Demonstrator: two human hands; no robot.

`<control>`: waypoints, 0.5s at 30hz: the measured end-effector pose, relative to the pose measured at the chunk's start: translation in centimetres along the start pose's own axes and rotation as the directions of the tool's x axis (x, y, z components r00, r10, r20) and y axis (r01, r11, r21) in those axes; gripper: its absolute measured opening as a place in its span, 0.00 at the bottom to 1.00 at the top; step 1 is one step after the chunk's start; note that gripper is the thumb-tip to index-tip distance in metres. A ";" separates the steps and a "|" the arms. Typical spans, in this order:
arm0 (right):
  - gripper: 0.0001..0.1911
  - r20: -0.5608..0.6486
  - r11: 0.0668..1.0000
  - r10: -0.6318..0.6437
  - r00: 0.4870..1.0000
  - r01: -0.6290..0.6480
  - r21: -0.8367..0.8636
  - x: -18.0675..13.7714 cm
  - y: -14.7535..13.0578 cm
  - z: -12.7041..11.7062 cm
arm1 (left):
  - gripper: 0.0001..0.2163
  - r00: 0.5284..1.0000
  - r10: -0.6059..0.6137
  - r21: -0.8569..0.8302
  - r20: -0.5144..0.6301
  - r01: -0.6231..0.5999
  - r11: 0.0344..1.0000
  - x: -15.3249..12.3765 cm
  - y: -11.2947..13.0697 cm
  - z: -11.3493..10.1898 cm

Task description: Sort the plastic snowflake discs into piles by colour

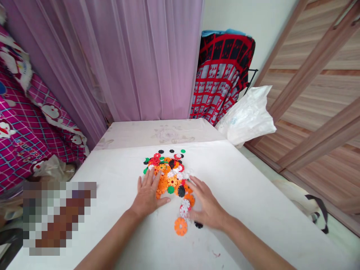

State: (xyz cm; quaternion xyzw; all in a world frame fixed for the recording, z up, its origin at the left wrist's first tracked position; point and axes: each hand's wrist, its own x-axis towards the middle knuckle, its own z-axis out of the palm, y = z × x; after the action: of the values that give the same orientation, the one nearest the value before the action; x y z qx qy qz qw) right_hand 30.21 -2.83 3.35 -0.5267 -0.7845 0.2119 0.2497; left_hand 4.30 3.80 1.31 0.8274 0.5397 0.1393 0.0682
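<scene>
Head view: left hand [147,195] and right hand [207,207] flat, grip open, on plastic discs [168,181] mid-frame. Likely light, stiff, slippery; pinch rims.

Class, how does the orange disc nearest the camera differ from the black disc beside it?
The orange disc looks larger than the black disc. The orange disc lies fully in view; the black disc is partly hidden under the right hand. Both lie flat on the white table.
</scene>
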 end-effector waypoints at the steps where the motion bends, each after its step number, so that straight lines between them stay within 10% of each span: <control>1: 0.52 0.070 0.998 -0.018 0.997 0.022 -0.053 -1.9 -0.1 0.3 | 0.48 1.000 0.010 0.017 -0.005 -0.010 1.000 -0.9 -0.8 0.1; 5: 0.61 0.174 0.982 0.032 0.984 0.002 -0.191 -2.1 -0.5 2.4 | 0.52 1.000 -0.005 0.091 0.005 0.005 0.996 -3.6 -2.6 0.7; 15: 0.40 -0.302 0.961 0.243 0.922 -0.186 0.206 13.0 0.7 4.6 | 0.48 0.995 -0.079 -0.135 -0.063 0.070 0.988 1.7 -1.5 0.6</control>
State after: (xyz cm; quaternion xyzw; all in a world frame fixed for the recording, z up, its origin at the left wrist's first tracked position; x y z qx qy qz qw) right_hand 23.72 9.23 1.45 -0.6135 -0.6485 0.2159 0.3955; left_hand 3.86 6.00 0.61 0.7950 0.5620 0.2003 0.1099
